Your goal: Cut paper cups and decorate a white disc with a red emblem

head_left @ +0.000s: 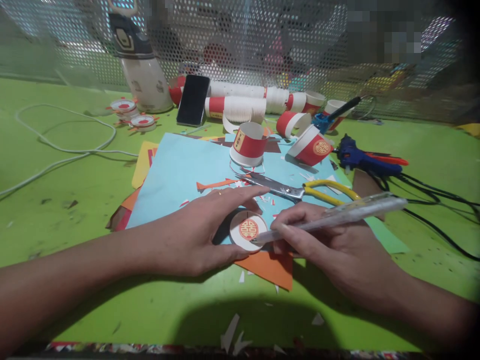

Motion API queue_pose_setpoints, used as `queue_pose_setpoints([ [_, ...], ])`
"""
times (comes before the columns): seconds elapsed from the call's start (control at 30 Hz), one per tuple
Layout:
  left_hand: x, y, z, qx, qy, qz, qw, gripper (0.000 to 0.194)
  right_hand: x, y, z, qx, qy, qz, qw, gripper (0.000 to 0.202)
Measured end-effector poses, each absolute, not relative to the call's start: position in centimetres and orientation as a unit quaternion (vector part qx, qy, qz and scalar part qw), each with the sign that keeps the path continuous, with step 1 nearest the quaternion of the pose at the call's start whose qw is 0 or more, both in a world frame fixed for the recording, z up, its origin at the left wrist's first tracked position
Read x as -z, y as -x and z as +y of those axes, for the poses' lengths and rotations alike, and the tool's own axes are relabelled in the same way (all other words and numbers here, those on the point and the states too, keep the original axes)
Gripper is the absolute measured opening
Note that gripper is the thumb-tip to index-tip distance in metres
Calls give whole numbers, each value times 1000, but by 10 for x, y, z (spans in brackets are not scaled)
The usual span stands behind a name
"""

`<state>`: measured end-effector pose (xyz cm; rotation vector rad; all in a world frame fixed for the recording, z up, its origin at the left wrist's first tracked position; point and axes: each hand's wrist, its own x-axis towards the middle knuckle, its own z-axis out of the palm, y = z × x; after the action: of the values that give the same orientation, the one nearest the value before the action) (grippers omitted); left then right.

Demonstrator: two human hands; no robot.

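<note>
A round white paper disc with a red and gold emblem lies on light blue paper. My left hand holds it, the thumb at its lower edge and the other fingers around its far side. My right hand grips a clear pen, whose tip is at the disc's lower right. Scissors with yellow handles lie just beyond both hands. Behind them stands a cut red and white paper cup. Another cut cup lies tilted to its right.
A blue glue gun with black cords is at the right. A phone leans against stacked paper cups at the back. A bottle and small disc-shaped pieces stand at the left, near a white cable. Paper scraps litter the front.
</note>
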<state>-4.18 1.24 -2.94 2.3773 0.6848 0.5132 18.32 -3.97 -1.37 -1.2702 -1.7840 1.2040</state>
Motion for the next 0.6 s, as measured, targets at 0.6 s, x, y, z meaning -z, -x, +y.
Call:
queue_pose_setpoints([
  [0.6, 30, 44, 13, -186, -899, 261, 298, 73, 13, -183, -39, -460, 473, -683, 312, 18],
])
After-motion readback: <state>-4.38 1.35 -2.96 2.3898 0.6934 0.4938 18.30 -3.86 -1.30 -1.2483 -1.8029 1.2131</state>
